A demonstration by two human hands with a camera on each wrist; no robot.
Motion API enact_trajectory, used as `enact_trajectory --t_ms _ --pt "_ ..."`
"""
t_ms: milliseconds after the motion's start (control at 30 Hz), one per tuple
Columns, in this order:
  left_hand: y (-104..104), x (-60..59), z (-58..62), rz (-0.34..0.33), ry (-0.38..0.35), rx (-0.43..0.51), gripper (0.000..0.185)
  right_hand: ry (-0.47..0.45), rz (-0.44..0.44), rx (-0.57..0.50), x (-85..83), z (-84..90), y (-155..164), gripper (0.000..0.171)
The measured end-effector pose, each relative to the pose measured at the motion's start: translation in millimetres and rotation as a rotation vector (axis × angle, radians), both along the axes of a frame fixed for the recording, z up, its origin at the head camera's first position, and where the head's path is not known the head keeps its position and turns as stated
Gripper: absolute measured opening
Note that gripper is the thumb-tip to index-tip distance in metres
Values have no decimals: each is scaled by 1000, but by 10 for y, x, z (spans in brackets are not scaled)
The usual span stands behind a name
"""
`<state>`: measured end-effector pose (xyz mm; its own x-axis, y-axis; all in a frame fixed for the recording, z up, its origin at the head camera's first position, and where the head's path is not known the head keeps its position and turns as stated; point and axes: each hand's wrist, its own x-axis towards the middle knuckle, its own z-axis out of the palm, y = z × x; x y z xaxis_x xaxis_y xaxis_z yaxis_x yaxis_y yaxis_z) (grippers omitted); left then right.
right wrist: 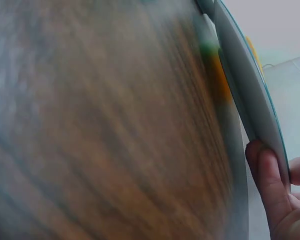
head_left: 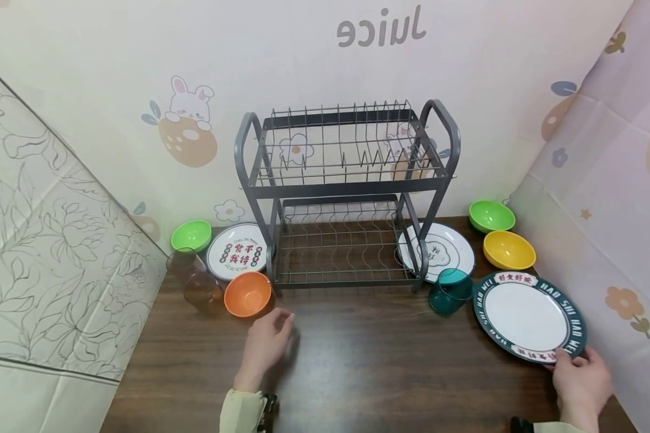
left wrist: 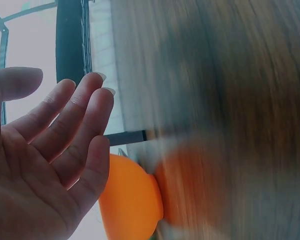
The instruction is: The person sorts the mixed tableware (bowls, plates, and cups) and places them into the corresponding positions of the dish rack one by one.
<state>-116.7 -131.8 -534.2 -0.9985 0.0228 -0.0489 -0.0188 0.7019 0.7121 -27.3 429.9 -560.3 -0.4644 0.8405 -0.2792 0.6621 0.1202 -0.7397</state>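
Green-rimmed plate [head_left: 528, 317], near edge pinched by right hand [head_left: 582, 379] on desk [head_left: 368, 367]; left hand [head_left: 266, 346], fingers spread, empty, beside orange bowl [head_left: 247, 294].

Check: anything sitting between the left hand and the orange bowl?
Nothing visible. The left hand hovers open just in front and to the right of the orange bowl, with only bare table between them. The brown cup stands on the bowl's far left side.
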Motion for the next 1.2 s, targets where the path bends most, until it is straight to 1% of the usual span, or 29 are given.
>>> enact_trajectory --t_ms 100,233,433,500,600,767,867,1000,1033,1100,1200 --pt "27 0 -12 -20 6 -13 18 47 -21 -3 -9 6 -7 63" --pt "64 0 -23 -39 2 -18 16 87 -52 -16 -4 17 -20 62" --pt "104 0 -37 -73 1 -13 16 73 -49 -11 9 41 -34 60" --pt "102 2 -39 -70 1 -9 16 61 -42 -3 11 47 -34 60" --pt "76 5 -45 -53 1 -9 16 62 -50 -21 -15 71 -38 59" --pt "-32 8 -58 -12 -7 -27 17 104 -94 -92 -82 152 -62 57" --pt "-123 20 -52 29 -36 -21 19 142 -104 -112 -104 205 -83 57" --pt "-262 56 -54 98 -75 -21 21 188 -86 -108 -108 271 -126 56" --pt "-298 67 -59 107 -71 -27 21 206 -85 -111 -105 285 -138 56" --pt "-354 85 -63 123 -65 -39 21 202 -70 -97 -104 320 -163 56" --pt "-410 106 -54 131 -45 -52 21 244 -96 -136 -107 371 -187 56"
